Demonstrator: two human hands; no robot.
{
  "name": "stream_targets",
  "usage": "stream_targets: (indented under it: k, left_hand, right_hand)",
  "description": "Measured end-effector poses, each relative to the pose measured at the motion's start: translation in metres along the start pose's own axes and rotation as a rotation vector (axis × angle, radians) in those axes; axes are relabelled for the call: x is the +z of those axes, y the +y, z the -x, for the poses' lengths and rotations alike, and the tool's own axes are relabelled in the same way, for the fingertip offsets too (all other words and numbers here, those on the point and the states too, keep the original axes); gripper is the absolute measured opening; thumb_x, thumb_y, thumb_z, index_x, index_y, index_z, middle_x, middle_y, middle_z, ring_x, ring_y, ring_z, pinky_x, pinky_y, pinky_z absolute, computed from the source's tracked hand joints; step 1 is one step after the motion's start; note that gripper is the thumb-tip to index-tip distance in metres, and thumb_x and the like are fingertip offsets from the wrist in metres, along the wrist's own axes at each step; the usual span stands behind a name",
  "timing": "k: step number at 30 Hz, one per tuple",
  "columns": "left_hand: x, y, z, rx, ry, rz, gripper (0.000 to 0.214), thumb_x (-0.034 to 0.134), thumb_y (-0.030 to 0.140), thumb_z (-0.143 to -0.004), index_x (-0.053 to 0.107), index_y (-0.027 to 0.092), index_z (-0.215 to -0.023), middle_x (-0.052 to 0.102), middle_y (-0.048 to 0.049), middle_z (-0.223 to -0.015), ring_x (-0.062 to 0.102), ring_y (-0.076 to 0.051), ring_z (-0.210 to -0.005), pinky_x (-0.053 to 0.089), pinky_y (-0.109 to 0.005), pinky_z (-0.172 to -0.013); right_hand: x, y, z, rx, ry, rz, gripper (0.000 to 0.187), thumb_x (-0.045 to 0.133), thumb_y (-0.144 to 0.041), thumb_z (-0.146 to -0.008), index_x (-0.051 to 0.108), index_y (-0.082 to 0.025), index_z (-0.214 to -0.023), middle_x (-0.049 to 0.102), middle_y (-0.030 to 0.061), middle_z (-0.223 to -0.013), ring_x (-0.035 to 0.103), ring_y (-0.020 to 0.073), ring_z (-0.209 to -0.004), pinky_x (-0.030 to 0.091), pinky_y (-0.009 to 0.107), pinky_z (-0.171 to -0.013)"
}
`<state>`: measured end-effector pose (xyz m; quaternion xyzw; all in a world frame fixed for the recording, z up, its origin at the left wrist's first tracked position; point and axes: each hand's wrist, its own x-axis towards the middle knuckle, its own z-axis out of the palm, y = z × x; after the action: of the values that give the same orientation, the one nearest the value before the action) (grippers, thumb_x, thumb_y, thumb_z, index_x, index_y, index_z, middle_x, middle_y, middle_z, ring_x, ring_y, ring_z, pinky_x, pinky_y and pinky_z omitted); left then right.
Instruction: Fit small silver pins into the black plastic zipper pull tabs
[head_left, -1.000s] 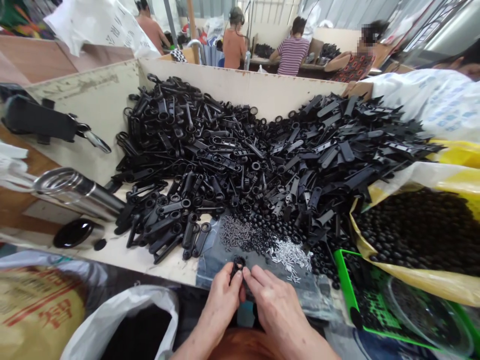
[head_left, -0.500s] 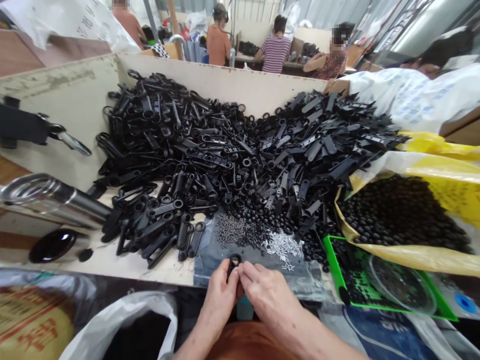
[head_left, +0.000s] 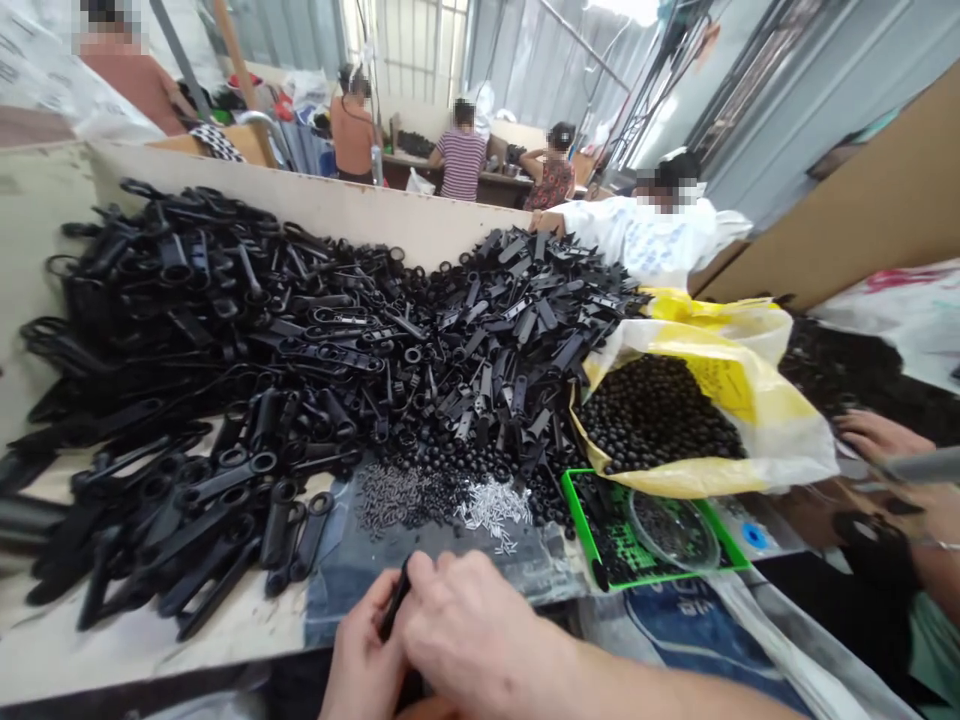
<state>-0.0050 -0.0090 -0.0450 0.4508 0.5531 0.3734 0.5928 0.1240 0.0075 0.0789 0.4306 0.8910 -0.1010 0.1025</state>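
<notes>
At the bottom centre, both of my hands meet over a slim black plastic part (head_left: 395,603). My left hand (head_left: 365,662) grips it from below with curled fingers. From the right, my right hand (head_left: 472,632) closes over the part's upper end. Just beyond my hands lie small heaps of dark pins (head_left: 394,494) and silver pins (head_left: 491,503) on a plastic sheet. A big heap of black plastic handles and strips (head_left: 300,320) fills the table behind them.
A yellow bag of small black round pieces (head_left: 660,410) lies at the right, with a green tray (head_left: 645,530) holding a clear dish in front of it. Another person's hand (head_left: 877,440) works at the far right. Several people sit at benches behind the low board wall (head_left: 420,225).
The view has swung to the right, bringing the neighbour's hand and the cardboard wall into sight. My hands have come lower and closer, with the right hand now covering more of the black part.
</notes>
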Motion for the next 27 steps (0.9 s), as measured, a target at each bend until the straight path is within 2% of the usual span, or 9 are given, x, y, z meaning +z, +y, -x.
stream_targets:
  k: [3,6,8,9,11,14,18,23,27]
  left_hand:
    - [-0.003,0.016,0.001,0.093,0.031,-0.201,0.02,0.077,0.042,-0.07,0.074,0.026,-0.082,0.073,-0.0013,-0.065,0.064,-0.022,-0.06,0.045,-0.026,-0.057]
    - [-0.014,0.037,-0.015,0.16,0.284,-0.393,0.016,0.075,0.038,-0.07,0.073,0.028,-0.082,0.066,-0.0007,-0.057,0.059,-0.022,-0.055,0.037,-0.027,-0.055]
    - [-0.02,0.053,-0.027,0.115,0.428,-0.465,0.012,0.07,0.038,-0.072,0.069,0.027,-0.076,0.054,0.0034,-0.047,0.046,-0.017,-0.045,0.031,-0.026,-0.052]
    - [-0.021,0.06,-0.031,0.119,0.418,-0.446,0.014,0.069,0.04,-0.073,0.069,0.027,-0.079,0.052,0.005,-0.048,0.043,-0.015,-0.044,0.03,-0.026,-0.051]
    - [-0.014,0.073,-0.036,0.108,0.228,-0.263,0.021,0.069,0.045,-0.075,0.066,0.024,-0.078,0.049,0.0065,-0.049,0.039,-0.013,-0.045,0.028,-0.024,-0.049]
    - [0.007,0.084,-0.038,-0.107,0.033,0.132,0.034,0.069,0.054,-0.074,0.062,0.021,-0.073,0.039,0.0091,-0.043,0.027,-0.009,-0.042,0.019,-0.022,-0.042]
    - [0.017,0.082,-0.042,-0.265,-0.059,0.452,0.047,0.081,0.05,-0.068,0.071,0.014,-0.096,0.062,0.0024,-0.062,0.047,-0.01,-0.054,0.033,-0.021,-0.052]
    - [0.003,0.07,-0.045,-0.336,-0.093,0.635,0.049,0.075,0.031,-0.067,0.07,0.012,-0.113,0.075,-0.0092,-0.09,0.061,-0.018,-0.077,0.044,-0.028,-0.069]
    - [0.0,0.068,-0.047,-0.337,-0.005,0.677,0.046,0.065,0.027,-0.071,0.067,0.012,-0.115,0.076,-0.011,-0.097,0.063,-0.02,-0.084,0.045,-0.029,-0.071]
  right_hand:
    - [0.01,0.009,0.022,0.068,0.134,-0.001,0.026,0.078,-0.029,-0.079,0.07,-0.013,-0.097,0.072,0.0079,-0.087,0.069,0.0229,-0.068,0.05,0.031,-0.048]
    - [0.019,0.018,0.039,0.069,0.251,-0.022,0.02,0.072,-0.03,-0.083,0.066,-0.017,-0.096,0.07,0.0031,-0.076,0.065,0.0201,-0.055,0.041,0.03,-0.04]
    - [0.023,0.034,0.044,0.067,0.367,-0.104,0.015,0.057,-0.014,-0.092,0.065,-0.021,-0.103,0.07,-0.001,-0.074,0.064,0.0157,-0.053,0.038,0.028,-0.041]
    - [0.024,0.048,0.043,0.076,0.44,-0.141,0.028,0.049,-0.009,-0.095,0.063,-0.021,-0.116,0.071,-0.0009,-0.078,0.067,0.0149,-0.059,0.041,0.025,-0.047]
    - [0.026,0.082,0.033,0.198,0.563,-0.144,0.03,0.044,-0.013,-0.101,0.061,-0.02,-0.125,0.072,0.0034,-0.089,0.07,0.0161,-0.073,0.047,0.023,-0.06]
    - [0.035,0.137,0.004,0.295,0.49,-0.027,0.031,0.051,-0.012,-0.1,0.062,-0.018,-0.128,0.067,0.0086,-0.11,0.069,0.0164,-0.086,0.048,0.022,-0.067]
    - [0.052,0.178,-0.03,0.236,0.493,-0.039,0.025,0.055,-0.007,-0.096,0.068,-0.019,-0.113,0.067,0.0055,-0.105,0.067,0.0139,-0.083,0.046,0.019,-0.062]
    - [0.054,0.185,-0.038,0.186,0.628,-0.145,0.024,0.048,-0.017,-0.103,0.071,-0.02,-0.11,0.067,0.0061,-0.108,0.067,0.0132,-0.082,0.051,0.022,-0.072]
    - [0.047,0.149,-0.024,0.163,0.836,-0.511,0.028,0.046,-0.027,-0.104,0.072,-0.02,-0.108,0.068,0.0096,-0.113,0.068,0.0187,-0.092,0.054,0.029,-0.083]
